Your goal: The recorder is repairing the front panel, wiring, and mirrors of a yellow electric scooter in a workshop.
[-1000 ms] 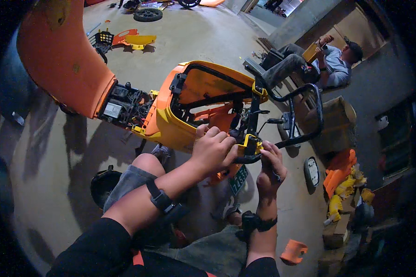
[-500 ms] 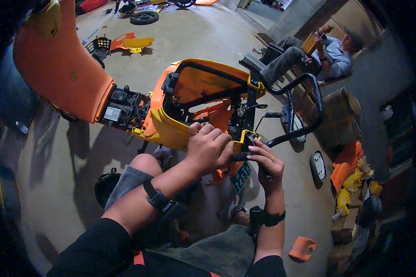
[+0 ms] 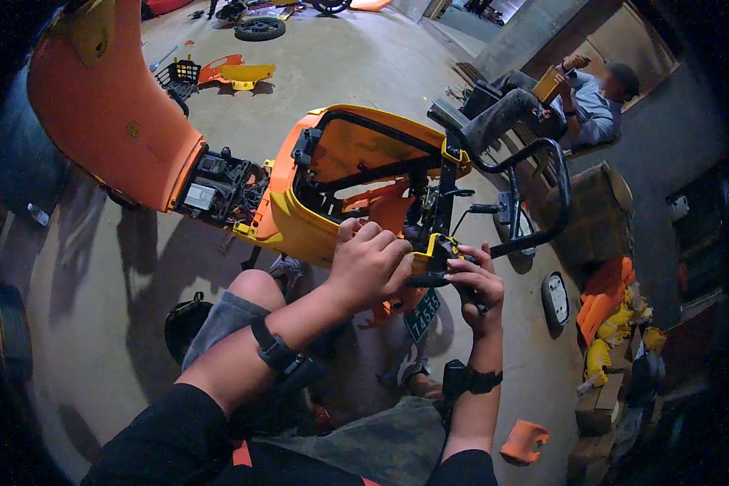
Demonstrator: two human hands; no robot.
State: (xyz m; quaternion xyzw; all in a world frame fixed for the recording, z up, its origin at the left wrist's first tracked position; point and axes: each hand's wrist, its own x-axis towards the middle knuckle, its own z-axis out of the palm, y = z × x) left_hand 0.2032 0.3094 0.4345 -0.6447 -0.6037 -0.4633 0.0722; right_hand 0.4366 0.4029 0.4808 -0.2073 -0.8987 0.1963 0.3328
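Yellow and orange, the scooter shell (image 3: 308, 231) sits under our left hand (image 3: 373, 261), its fingers curled over the edge; clamped or resting, we cannot tell. Our right hand (image 3: 479, 285), its grip also unclear, has fanned its fingers slightly since half a second ago beside the yellow bracket (image 3: 434, 241), so our work stays at that corner. Beyond juts a black tubular rack (image 3: 526, 242).
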